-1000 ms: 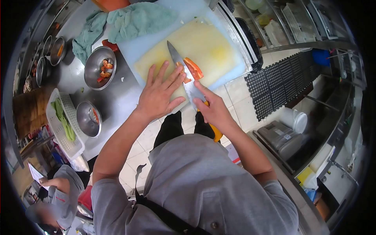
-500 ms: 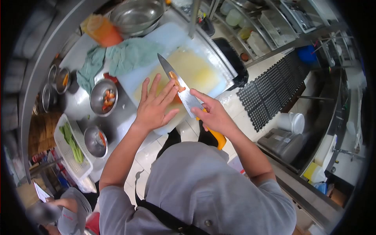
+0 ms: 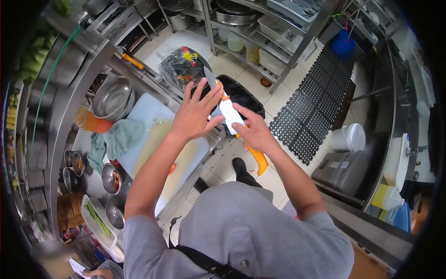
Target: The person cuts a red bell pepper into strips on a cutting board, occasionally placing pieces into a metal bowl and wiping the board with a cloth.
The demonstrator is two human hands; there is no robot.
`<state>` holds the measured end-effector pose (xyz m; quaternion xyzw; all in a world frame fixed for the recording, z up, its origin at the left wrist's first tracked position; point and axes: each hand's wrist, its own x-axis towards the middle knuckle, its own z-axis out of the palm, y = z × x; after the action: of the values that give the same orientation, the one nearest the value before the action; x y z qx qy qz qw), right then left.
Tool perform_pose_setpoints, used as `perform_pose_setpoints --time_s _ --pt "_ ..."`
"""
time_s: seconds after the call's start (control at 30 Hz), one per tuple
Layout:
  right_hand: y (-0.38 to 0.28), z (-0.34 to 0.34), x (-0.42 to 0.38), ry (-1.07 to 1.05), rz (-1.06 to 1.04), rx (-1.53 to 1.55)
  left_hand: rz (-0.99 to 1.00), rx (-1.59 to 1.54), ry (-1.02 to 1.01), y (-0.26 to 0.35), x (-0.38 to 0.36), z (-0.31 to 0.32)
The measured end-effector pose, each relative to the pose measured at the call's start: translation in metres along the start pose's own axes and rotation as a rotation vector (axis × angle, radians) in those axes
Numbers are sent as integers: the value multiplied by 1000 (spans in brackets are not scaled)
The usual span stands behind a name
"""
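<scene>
A knife (image 3: 230, 114) with a yellow handle is in my right hand (image 3: 253, 128), its blade pointing up and away. Some orange-red food pieces (image 3: 225, 97) lie on the flat of the blade. My left hand (image 3: 197, 111) is spread, its fingertips at the blade beside those pieces. Both hands are past the right edge of the pale cutting board (image 3: 144, 114), above a black bin (image 3: 241, 95). On the board, a red-orange piece (image 3: 172, 169) shows partly behind my left forearm.
Left of the board are a green cloth (image 3: 123, 135), a metal bowl with red pieces (image 3: 111, 179) and a white basket with green stalks (image 3: 100, 221). A bin with a plastic bag (image 3: 183, 69) stands ahead. Another person's hand (image 3: 100, 273) shows at lower left.
The view has swung right. My hands, with the knife and the pieces on it, have moved from over the board to over the black bin.
</scene>
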<state>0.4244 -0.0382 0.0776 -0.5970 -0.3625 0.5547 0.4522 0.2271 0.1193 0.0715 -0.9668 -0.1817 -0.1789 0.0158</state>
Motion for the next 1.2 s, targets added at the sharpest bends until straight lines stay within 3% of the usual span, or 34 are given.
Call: perform_pose_setpoints --time_s 0.13,0.2,0.23,0.37,0.4,0.47,0.5,0.53,0.6,0.73,0.8,0.83,0.9,0.93,1.0,1.03,1.1,1.2 --pt "15 -23 10 -20 57 -32 -6 -10 -120 -4 38 19" --pt "28 -30 17 -31 98 -62 -133 -96 -99 -18 46 29" --pt "39 -34 21 9 33 -115 -156 -79 22 -27 43 25" --pt "50 -38 19 52 -21 -201 -179 -135 108 -59 -10 -34" --pt "43 -36 12 60 -5 -256 -217 -126 80 -56 -31 -50" --pt "38 -34 2 -14 97 -131 -407 -226 -233 -50 -69 -75" --pt "41 -28 0 -12 84 -105 -533 -312 -277 -41 -87 -80" --pt "43 -24 -2 -2 69 -84 -544 -309 -275 -36 -109 -81" --pt "50 -11 -5 -24 79 -97 -407 -198 -493 -32 -154 -74" --pt "46 21 -10 -104 125 -165 -456 -227 -552 -16 -200 -63" --pt "47 40 -15 -135 134 -181 -602 -107 -635 -6 -209 -56" --pt "48 50 -18 -154 117 -185 -614 -118 -628 -1 -217 -52" --pt "48 66 -26 -190 107 -195 -913 -226 -482 11 -233 -38" --pt "47 74 -31 -195 109 -209 -921 -235 -474 16 -240 -28" --pt "41 91 -44 -238 141 -258 -969 -205 -88 29 -250 -11" --pt "39 98 -51 -244 152 -280 -974 -213 -81 37 -242 -13" --pt "42 108 -61 -251 133 -312 -1228 -230 -77 53 -224 -17" --pt "40 118 -73 -279 171 -389 -1313 -258 62 62 -218 -7"
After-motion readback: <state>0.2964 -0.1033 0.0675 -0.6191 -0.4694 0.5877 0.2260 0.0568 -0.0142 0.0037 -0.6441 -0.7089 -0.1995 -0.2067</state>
